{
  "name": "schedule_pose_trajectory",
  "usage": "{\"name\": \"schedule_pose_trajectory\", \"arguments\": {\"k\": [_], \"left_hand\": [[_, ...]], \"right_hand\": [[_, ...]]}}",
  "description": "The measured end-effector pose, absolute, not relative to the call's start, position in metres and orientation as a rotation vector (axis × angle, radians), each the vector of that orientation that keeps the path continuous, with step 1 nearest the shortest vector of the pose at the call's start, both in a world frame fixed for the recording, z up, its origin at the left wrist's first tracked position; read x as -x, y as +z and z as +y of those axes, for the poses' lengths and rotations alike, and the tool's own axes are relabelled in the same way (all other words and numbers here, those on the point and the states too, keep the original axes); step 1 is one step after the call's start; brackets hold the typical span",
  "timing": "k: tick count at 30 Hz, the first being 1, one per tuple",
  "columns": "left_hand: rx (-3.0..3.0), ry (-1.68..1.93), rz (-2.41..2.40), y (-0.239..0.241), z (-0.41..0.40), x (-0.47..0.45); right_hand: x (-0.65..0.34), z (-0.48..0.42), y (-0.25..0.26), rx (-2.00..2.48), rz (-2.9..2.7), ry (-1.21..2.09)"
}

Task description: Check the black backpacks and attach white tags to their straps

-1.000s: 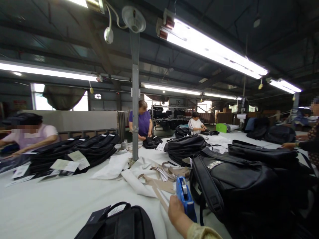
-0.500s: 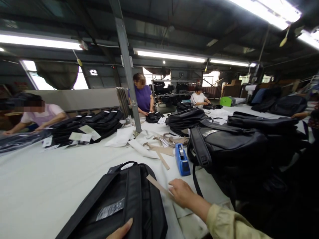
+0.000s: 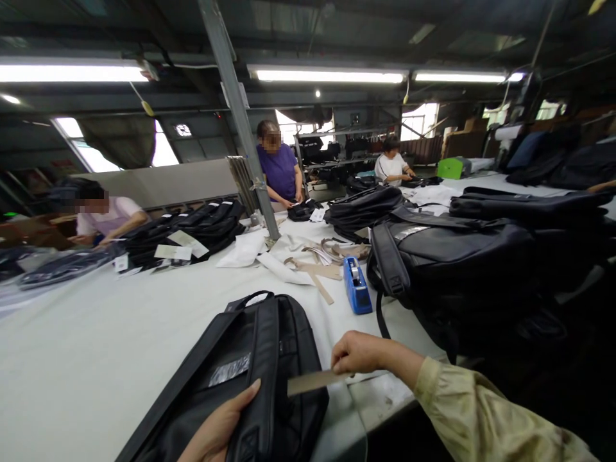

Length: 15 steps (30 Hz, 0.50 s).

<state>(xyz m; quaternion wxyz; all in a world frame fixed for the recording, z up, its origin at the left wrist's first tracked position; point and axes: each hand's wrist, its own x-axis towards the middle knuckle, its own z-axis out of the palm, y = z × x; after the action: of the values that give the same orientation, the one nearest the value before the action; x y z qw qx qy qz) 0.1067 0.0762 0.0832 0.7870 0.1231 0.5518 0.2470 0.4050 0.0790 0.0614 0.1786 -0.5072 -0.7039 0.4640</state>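
Black backpack (image 3: pixel 250 366) under left hand (image 3: pixel 219 427); right hand (image 3: pixel 359 353) pinches tan strip (image 3: pixel 312 382)

A broad stretch of bare bench (image 3: pixel 96 333) lay open to the left of the black bag (image 3: pixel 250 366), giving a hand free passage there. To the right, a narrow gap ran between that bag and the heap of black backpacks (image 3: pixel 457 256), partly blocked by the blue tape dispenser (image 3: pixel 357 289). Farther back, loose paper strips (image 3: pixel 312 276) and a slanted metal pole (image 3: pixel 240 122) cluttered the middle, with stacked bags (image 3: pixel 192 231) beyond.
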Motion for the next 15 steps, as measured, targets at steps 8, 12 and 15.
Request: {"name": "schedule_pose_trajectory", "arguments": {"k": [8, 12, 15], "left_hand": [[-0.357, 0.506, 1.244, 0.089, 0.08, -0.111], [-0.386, 0.534, 1.241, 0.093, 0.084, -0.112], [-0.416, 0.561, 1.184, 0.084, 0.088, -0.113]], "right_hand": [[-0.348, 0.092, 0.097, 1.46, -2.458, 0.979], [-0.333, 0.113, 0.106, 1.445, -2.395, 1.045], [-0.324, 0.121, 0.101, 1.443, -2.276, 1.237]]}}
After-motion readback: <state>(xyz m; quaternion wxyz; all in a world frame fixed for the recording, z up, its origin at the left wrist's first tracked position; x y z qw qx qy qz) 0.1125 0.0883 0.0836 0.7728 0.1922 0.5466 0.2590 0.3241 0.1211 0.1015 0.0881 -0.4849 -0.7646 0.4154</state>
